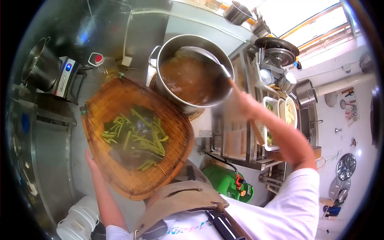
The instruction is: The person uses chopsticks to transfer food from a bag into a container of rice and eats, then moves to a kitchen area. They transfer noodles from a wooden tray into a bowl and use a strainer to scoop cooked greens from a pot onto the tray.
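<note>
A large steel pot (160,66) holds brown liquid. My right hand (245,105) is wrapped round the wooden handle of a ladle (256,132), whose pale metal end reaches into the pot's right side. Left of and below the pot, a woven bamboo basket (98,136) is tilted, with cut green stalks (154,138) lying in it. Against the basket's left edge is my left hand (91,161), mostly hidden behind the rim, so only part of its fingers shows. Steam blurs the pot and the basket's middle.
At the right, a metal rack (262,162) bears white trays of vegetables (269,116). A green gas cylinder (222,180) stands below it. White buckets (78,222) are at the lower left. Another steel pot (42,70) and a small digital device (64,78) sit at the upper left.
</note>
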`<state>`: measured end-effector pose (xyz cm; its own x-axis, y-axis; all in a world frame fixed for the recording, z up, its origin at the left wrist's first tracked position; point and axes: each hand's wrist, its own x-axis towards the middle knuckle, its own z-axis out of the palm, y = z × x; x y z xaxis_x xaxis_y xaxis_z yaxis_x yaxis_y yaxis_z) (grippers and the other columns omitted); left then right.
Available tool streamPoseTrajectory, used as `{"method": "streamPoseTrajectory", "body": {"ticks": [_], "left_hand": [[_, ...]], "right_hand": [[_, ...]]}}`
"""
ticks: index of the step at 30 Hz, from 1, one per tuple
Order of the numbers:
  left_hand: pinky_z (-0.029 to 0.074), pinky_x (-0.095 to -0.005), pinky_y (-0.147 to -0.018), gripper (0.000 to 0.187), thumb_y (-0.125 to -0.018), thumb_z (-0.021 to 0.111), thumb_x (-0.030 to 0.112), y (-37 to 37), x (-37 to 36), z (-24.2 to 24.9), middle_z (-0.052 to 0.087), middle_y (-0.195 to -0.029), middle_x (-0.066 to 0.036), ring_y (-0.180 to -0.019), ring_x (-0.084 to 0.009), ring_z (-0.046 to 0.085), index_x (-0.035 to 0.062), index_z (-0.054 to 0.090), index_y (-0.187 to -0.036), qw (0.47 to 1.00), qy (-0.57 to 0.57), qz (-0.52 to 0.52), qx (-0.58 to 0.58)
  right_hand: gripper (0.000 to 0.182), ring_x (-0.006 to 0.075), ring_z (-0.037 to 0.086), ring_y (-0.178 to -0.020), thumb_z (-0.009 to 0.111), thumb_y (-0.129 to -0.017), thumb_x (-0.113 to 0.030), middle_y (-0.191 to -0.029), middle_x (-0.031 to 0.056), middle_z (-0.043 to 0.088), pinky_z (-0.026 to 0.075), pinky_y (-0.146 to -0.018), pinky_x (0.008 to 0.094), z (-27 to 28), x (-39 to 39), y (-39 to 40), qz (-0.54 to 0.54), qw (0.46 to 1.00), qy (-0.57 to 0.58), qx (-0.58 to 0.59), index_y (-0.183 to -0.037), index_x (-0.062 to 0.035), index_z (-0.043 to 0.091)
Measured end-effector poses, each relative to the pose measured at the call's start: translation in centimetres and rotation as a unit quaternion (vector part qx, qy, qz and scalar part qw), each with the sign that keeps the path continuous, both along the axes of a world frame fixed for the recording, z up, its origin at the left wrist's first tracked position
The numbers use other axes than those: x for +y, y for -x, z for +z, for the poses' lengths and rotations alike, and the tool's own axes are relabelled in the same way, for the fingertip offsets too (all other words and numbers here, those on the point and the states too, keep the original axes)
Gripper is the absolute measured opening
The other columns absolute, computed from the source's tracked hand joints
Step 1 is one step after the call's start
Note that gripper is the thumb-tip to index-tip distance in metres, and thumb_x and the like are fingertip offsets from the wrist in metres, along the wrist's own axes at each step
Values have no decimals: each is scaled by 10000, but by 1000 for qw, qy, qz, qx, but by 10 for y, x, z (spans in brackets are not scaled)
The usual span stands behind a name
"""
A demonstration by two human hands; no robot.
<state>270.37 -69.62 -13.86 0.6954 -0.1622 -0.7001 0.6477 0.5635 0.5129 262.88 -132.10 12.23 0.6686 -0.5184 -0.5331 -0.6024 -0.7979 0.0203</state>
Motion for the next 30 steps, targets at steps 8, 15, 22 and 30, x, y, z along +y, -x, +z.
{"method": "streamPoseTrajectory", "body": {"ticks": [8,15,22,30], "left_hand": [[382,-398,-1026,851,-843,423,701,0,-13,30,519,-1333,-138,-1186,-301,508,45,442,-1384,998,-62,8,16],[380,-398,-1028,848,-843,430,698,3,-10,29,516,-1337,-139,-1190,-302,506,46,441,-1385,995,-93,12,21],[379,-397,-1030,845,-843,438,694,1,-16,28,512,-1341,-140,-1194,-302,503,47,440,-1387,994,-109,10,13],[377,-396,-1033,841,-843,447,689,4,-15,20,509,-1345,-141,-1199,-303,501,49,439,-1388,992,-123,15,9]], "right_hand": [[201,183,548,-511,531,-942,-187,-680,96,548,483,-445,330,63,-28,-43,-326,841,-395,172,-885,5,512],[213,101,478,-513,557,-949,-181,-647,16,497,435,-462,228,-2,-4,-4,-395,684,-612,42,-967,30,540],[257,133,510,-469,577,-914,-196,-688,74,554,430,-371,267,93,-48,-1,-240,909,-340,-4,-1045,24,549],[179,299,666,-705,491,-902,-100,-780,171,629,552,-593,397,82,-60,-52,142,984,87,56,-985,43,559]]}}
